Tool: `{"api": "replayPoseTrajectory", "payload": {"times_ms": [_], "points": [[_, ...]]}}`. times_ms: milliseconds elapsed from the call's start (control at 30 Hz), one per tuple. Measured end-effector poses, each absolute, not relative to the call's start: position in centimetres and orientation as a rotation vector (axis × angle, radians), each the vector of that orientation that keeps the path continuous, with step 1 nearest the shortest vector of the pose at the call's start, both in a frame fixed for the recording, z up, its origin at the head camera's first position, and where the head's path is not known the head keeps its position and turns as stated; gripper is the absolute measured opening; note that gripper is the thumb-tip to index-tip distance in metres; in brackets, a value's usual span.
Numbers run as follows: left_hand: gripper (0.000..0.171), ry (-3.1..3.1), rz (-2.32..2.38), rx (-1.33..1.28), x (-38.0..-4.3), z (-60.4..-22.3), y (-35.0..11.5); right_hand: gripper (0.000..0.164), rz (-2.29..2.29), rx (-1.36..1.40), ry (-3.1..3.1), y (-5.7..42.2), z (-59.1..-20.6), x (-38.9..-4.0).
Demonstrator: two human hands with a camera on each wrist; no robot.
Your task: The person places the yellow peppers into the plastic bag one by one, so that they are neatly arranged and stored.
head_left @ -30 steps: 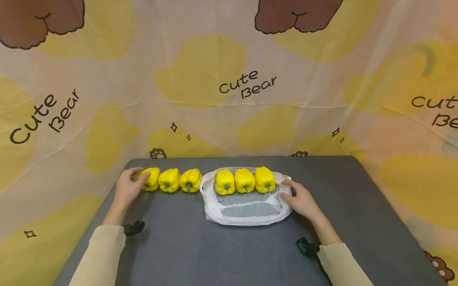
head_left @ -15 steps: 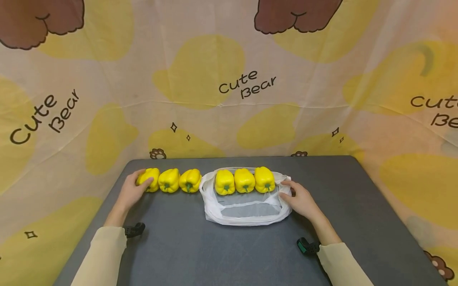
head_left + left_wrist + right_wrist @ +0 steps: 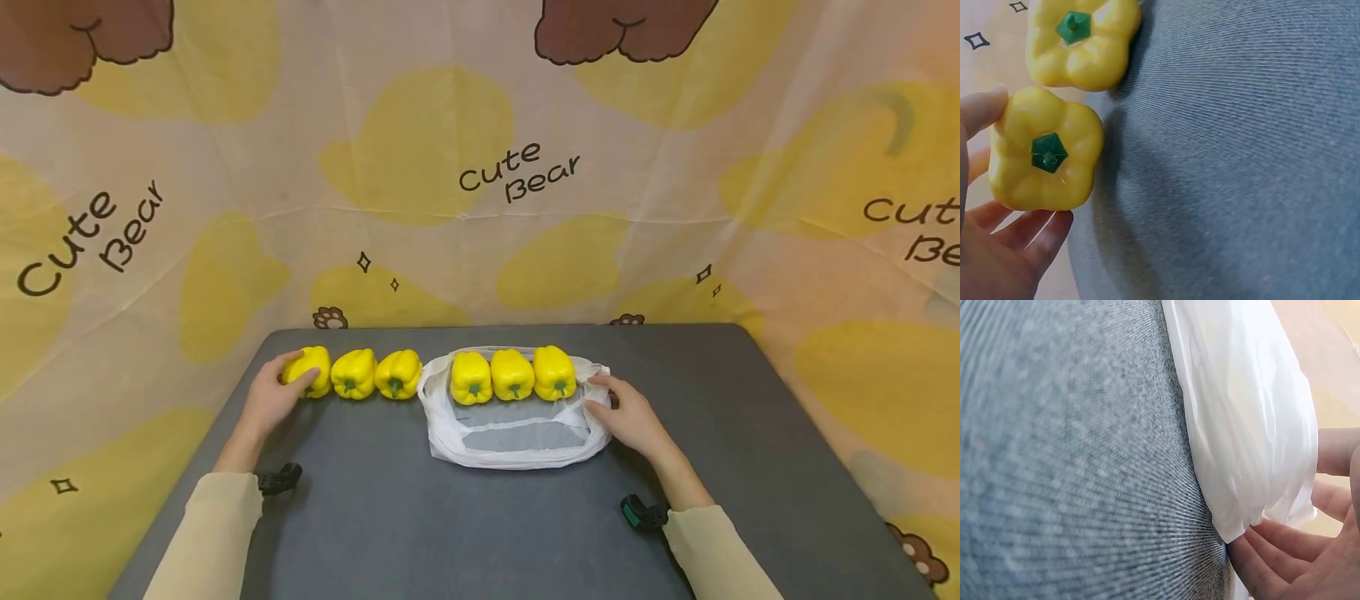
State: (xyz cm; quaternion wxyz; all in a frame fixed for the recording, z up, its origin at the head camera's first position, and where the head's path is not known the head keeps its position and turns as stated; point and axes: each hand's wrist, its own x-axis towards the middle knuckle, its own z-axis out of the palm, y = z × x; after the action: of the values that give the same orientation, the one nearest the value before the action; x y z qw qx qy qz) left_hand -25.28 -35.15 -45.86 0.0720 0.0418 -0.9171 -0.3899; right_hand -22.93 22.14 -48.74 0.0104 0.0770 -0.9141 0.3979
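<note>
In the head view, my left hand (image 3: 271, 394) grips the leftmost yellow bell pepper (image 3: 313, 367). The left wrist view has that pepper (image 3: 1044, 153) between the thumb above and the fingers (image 3: 1029, 234) below, its green stem facing the camera. Two more bell peppers (image 3: 354, 373) (image 3: 399, 373) stand in line to its right. A white plastic bag (image 3: 517, 460) lies with its mouth spread wide, and three yellow bell peppers (image 3: 512, 374) sit in a row inside it. My right hand (image 3: 628, 414) holds the bag's right rim. In the right wrist view its fingers (image 3: 1285, 550) bend round the crumpled plastic (image 3: 1241, 425).
A dark grey table (image 3: 450, 533) carries everything, its back edge close behind the peppers. A patterned cloth (image 3: 420, 167) hangs behind and on both sides. Each wrist wears a black strap device (image 3: 281, 479).
My left hand has closed in round the leftmost bell pepper, its thumb coming farther across the front. My right hand and the bag have stayed in place.
</note>
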Motion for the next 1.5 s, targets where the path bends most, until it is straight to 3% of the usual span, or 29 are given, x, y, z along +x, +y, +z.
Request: {"api": "replayPoseTrajectory", "payload": {"times_ms": [767,1500], "points": [[0.065,-2.623,-1.054,-0.046,-24.4,-40.3,-32.8,0.049,1.255,0.226,-2.863,22.1,-48.4,-22.9],[0.056,-2.581,-1.064,-0.341,-24.4,-39.1,-26.0,0.05,1.24,0.252,-2.88,22.2,-48.4,-22.9]]}}
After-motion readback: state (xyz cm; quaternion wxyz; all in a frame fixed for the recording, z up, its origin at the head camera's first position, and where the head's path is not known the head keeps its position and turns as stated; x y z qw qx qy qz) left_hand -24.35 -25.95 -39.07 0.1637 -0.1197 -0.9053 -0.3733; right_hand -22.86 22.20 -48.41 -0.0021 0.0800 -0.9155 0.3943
